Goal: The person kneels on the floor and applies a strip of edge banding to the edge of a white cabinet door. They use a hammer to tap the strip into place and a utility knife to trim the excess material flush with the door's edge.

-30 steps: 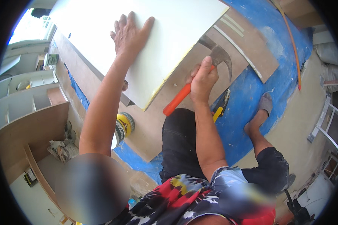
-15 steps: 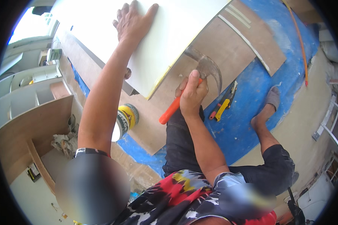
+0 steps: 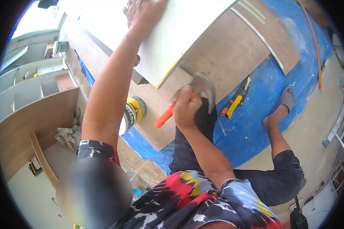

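My left hand (image 3: 144, 14) lies flat with spread fingers on a large white panel (image 3: 168, 45), some fingertips cut off by the upper picture edge. The panel is raised above brown boards, and its near corner has a yellowish edge. My right hand (image 3: 187, 108) is wrapped round the orange handle of a claw hammer (image 3: 165, 116). The hammer's metal head is smeared by motion, just to the right of the panel's edge and apart from its near corner. Below it is my dark-trousered knee.
Brown boards (image 3: 233, 42) lie on a blue sheet (image 3: 240, 141). A yellow utility knife (image 3: 234, 107) and another tool lie right of my knee. A paint can (image 3: 135, 108) stands below the panel's corner. White shelving (image 3: 25, 93) is at the left, an orange pole (image 3: 313, 45) at the far right.
My right hand has drawn the hammer back toward my body and slightly left, away from the panel's edge. My left hand stays on the panel. The whole view has shifted a little.
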A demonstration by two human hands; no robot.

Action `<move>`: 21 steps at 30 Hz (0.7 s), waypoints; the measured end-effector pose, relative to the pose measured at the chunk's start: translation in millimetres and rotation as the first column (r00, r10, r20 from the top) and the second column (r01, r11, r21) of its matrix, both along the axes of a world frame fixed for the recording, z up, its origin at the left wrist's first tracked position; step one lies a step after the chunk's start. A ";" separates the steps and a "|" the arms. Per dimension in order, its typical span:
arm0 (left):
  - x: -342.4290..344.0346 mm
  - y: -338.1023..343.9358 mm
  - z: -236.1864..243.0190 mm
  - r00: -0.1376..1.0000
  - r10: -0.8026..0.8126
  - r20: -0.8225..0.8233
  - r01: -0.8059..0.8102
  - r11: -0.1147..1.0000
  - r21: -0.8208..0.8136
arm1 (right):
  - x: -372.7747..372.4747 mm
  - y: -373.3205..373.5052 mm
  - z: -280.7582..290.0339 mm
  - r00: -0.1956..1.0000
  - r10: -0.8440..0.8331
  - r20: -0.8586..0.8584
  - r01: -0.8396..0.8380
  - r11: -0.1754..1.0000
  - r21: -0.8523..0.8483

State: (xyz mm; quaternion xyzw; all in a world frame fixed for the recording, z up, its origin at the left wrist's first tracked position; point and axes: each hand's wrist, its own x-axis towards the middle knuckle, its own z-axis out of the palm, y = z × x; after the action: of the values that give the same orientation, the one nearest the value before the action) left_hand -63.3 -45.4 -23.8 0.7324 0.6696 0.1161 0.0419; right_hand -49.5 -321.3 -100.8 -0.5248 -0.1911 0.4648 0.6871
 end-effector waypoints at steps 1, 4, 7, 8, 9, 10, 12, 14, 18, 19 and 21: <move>0.3 -0.2 0.0 1.000 -0.003 0.001 0.003 1.000 0.006 | -1.6 -0.2 -0.9 0.998 0.068 -0.008 -0.069 0.998 -0.010; 0.9 -0.8 0.4 1.000 0.025 -0.007 -0.025 1.000 0.011 | -2.4 -0.4 1.6 0.996 -0.088 0.010 0.088 0.995 0.057; -0.6 -0.5 -0.4 0.999 -0.008 0.040 0.007 1.000 0.018 | 4.2 4.4 7.2 0.998 0.026 -0.050 -0.026 1.000 0.007; -1.1 0.2 -0.3 1.000 0.001 0.022 -0.001 1.000 0.004 | 8.8 7.4 9.3 0.997 -0.020 -0.075 0.020 1.000 -0.003; -0.9 1.4 0.3 1.000 0.005 0.003 -0.005 1.000 -0.006 | 13.7 10.2 11.4 0.995 -0.034 -0.099 0.033 0.999 -0.009; -1.0 1.7 0.3 1.000 0.013 -0.016 -0.014 1.000 -0.021 | 18.3 14.7 12.9 0.992 -0.044 -0.122 0.042 0.999 -0.018; -0.5 1.5 -0.2 1.000 0.012 0.009 -0.012 1.000 0.001 | 24.6 22.0 13.8 0.991 -0.011 -0.133 0.009 1.000 -0.014; 0.3 1.1 0.1 1.000 0.015 0.021 -0.016 1.000 0.025 | 25.7 26.4 11.9 0.993 -0.056 0.106 0.059 0.998 -0.030; 0.6 0.3 3.1 1.000 0.003 0.018 -0.004 1.000 0.007 | 13.7 23.0 3.0 0.996 -0.084 -0.027 0.084 0.996 0.005; -0.3 -0.3 3.8 1.000 -0.003 0.022 0.003 1.000 -0.008 | 9.1 19.2 0.6 0.997 -0.075 -0.019 0.076 0.997 0.017; 0.3 -0.2 4.0 1.000 0.013 0.006 -0.013 1.000 0.002 | 2.8 13.6 -4.9 0.997 -0.076 -0.025 0.077 0.996 0.049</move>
State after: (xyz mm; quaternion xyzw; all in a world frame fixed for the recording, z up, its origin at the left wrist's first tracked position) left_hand -63.0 -45.5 -19.9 0.7276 0.6742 0.1193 0.0424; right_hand -46.7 -307.7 -105.7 -0.5090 -0.1745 0.4391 0.7195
